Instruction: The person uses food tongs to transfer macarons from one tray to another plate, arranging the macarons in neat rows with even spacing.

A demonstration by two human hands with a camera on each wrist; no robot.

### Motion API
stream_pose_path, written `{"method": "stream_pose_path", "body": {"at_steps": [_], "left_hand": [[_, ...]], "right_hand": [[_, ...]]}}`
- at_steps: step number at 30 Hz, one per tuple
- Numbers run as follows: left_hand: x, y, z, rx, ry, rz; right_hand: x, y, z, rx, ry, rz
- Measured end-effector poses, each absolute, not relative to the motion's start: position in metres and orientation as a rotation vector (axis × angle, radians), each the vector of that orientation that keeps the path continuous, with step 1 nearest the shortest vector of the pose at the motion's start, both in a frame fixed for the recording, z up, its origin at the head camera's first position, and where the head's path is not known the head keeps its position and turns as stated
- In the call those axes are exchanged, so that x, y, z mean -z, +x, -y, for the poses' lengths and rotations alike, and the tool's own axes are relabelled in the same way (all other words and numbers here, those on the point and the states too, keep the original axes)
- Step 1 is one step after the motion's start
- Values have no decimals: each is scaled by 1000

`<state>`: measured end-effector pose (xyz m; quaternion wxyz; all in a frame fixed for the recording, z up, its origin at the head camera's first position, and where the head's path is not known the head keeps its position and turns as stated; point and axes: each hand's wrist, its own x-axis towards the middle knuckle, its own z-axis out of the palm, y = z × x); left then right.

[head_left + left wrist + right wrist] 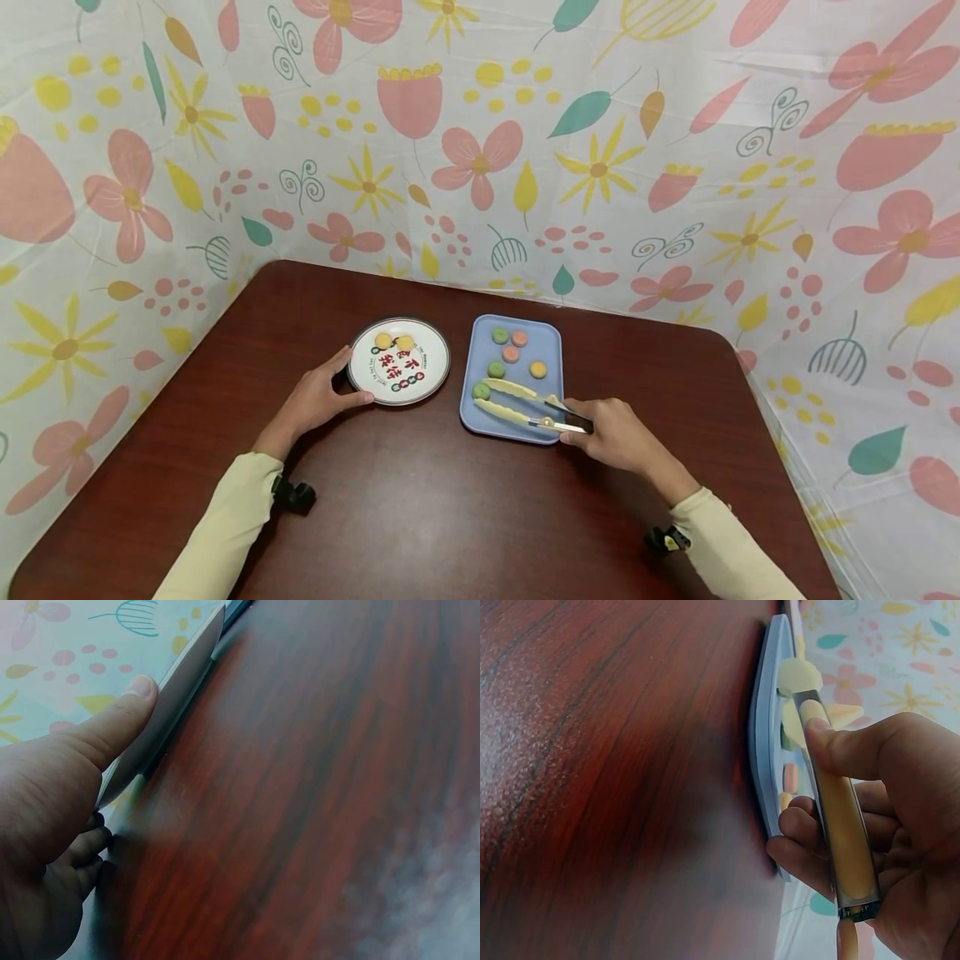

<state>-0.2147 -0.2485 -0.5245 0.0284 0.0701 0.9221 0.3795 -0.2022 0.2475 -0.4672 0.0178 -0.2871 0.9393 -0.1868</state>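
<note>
My right hand [618, 435] grips a pair of tongs [840, 825] with cream scalloped tips and metal handles. The tips are spread over the blue tray [517, 321], with a green macaron [481, 391] at their ends. Elsewhere on the tray lie two more green macarons [496, 369], two pink macarons [511, 354] and a yellow macaron [537, 369]. My left hand [318, 398] holds the left edge of a white plate [360, 375], its thumb on the rim in the left wrist view. Two yellow macarons [405, 342] sit near the plate's far side.
Plate and tray stand side by side on a dark reddish wooden table [420, 517], with a strip of wood between them. A white floral curtain [480, 100] hangs behind the table and at both sides. Small black devices [294, 496] are strapped to the wrists.
</note>
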Motion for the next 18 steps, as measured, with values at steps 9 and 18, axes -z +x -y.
{"method": "stream_pose_path", "body": {"at_steps": [9, 18], "left_hand": [[524, -215, 248, -1171, 220, -2848], [524, -215, 249, -1170, 222, -2848]], "right_hand": [[467, -201, -247, 568, -910, -2941], [467, -200, -249, 578, -912, -2942]]}}
